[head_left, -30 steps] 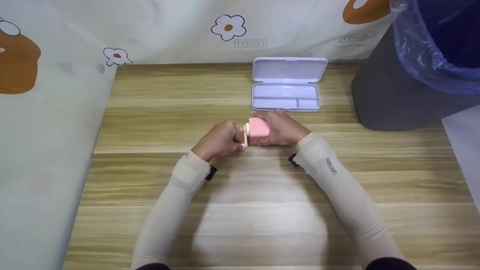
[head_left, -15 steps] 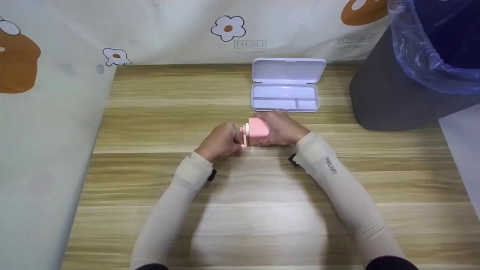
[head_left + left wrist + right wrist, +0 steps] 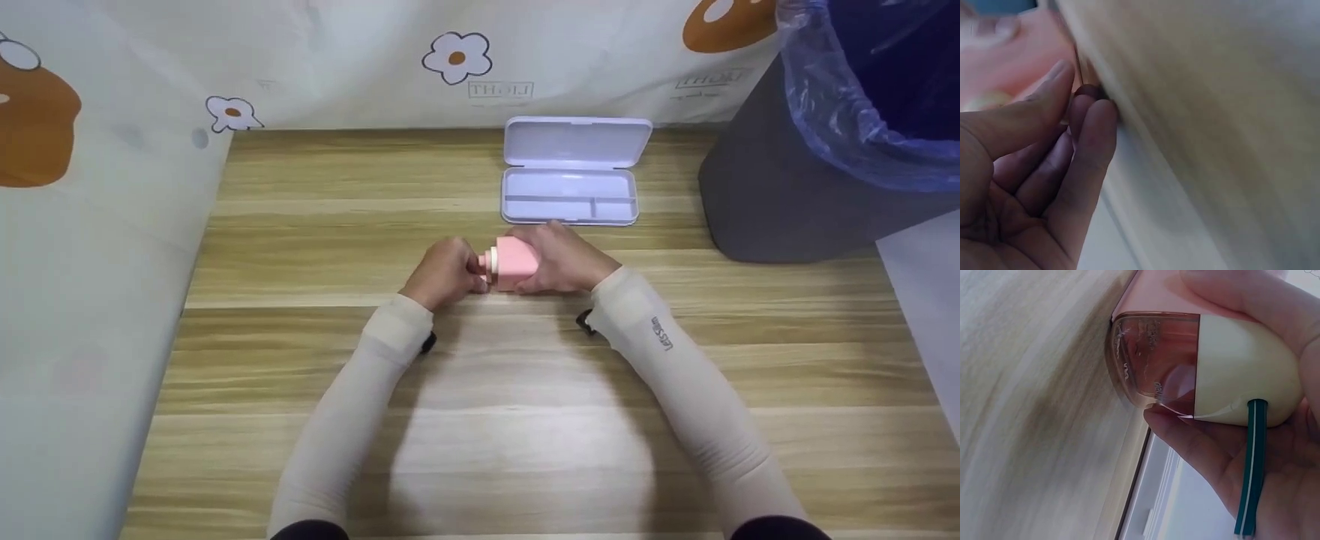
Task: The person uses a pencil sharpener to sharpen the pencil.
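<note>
A pink crank pencil sharpener (image 3: 517,264) lies between both hands above the table. My right hand (image 3: 564,259) grips its body, thumb and fingers wrapped round the sides. In the right wrist view, a dark green pencil (image 3: 1254,467) sticks out of its cream face (image 3: 1247,371), beside a clear shavings drawer (image 3: 1154,363). At the other end, my left hand (image 3: 444,271) pinches the crank (image 3: 486,261). The left wrist view has the left thumb and fingers (image 3: 1095,132) curled together near the pink body, with the crank knob mostly hidden by them.
Behind the hands, a lilac pencil case (image 3: 570,184) with compartments stands with its lid up. A grey bin (image 3: 787,172) lined with a blue bag occupies the right. A patterned sheet (image 3: 360,67) covers the wall along the table's back edge.
My left hand has shifted slightly up and right round the crank, and the crank arm has turned from its downward position. The right hand keeps the sharpener nearly still.
</note>
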{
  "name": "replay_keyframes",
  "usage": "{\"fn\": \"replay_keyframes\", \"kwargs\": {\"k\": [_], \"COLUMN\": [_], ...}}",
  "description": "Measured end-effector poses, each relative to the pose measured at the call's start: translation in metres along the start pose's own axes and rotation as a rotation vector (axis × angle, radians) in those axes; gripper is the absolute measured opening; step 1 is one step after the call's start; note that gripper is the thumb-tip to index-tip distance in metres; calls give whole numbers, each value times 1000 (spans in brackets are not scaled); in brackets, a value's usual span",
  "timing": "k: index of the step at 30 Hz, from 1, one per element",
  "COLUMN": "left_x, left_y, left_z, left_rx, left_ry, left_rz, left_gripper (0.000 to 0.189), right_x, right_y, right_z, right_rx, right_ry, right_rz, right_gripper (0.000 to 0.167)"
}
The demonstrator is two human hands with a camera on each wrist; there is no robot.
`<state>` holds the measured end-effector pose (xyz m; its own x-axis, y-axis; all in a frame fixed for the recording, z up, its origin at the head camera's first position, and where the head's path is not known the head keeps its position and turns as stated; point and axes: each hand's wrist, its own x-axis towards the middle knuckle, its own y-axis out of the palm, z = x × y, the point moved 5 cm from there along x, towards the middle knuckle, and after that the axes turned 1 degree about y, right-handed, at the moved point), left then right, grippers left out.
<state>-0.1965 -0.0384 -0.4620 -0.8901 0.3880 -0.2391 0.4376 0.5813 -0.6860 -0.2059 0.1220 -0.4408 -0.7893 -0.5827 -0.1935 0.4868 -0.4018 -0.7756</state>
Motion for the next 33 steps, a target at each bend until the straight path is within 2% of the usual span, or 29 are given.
{"fn": "replay_keyframes", "kwargs": {"k": [5, 7, 10, 14, 21, 28, 33], "left_x": [8, 11, 16, 22, 27, 29, 30], "left_y": [0, -1, -7, -15, -21, -25, -24], "left_z": [4, 4, 5, 5, 4, 1, 2], "left_rx": [-33, -39, -40, -40, -47, -27, -24], "left_ry": [3, 25, 40, 60, 55, 87, 97], "left_rz": [-7, -17, -52, -84, -103, -118, -133], "left_gripper": [9, 9, 3, 12, 13, 8, 10], "right_x": [-2, -2, -1, 0, 0, -1, -1], "right_y": [-1, -1, -1, 0, 0, 2, 3], "right_z": [-3, -3, -1, 0, -1, -2, -3], "right_rx": [-9, -5, 15, 46, 65, 77, 37], "right_ry": [4, 0, -27, -42, -19, 20, 66], "right_rz": [1, -4, -11, -17, -10, -4, -5], "right_gripper": [67, 66, 65, 65, 63, 65, 68]}}
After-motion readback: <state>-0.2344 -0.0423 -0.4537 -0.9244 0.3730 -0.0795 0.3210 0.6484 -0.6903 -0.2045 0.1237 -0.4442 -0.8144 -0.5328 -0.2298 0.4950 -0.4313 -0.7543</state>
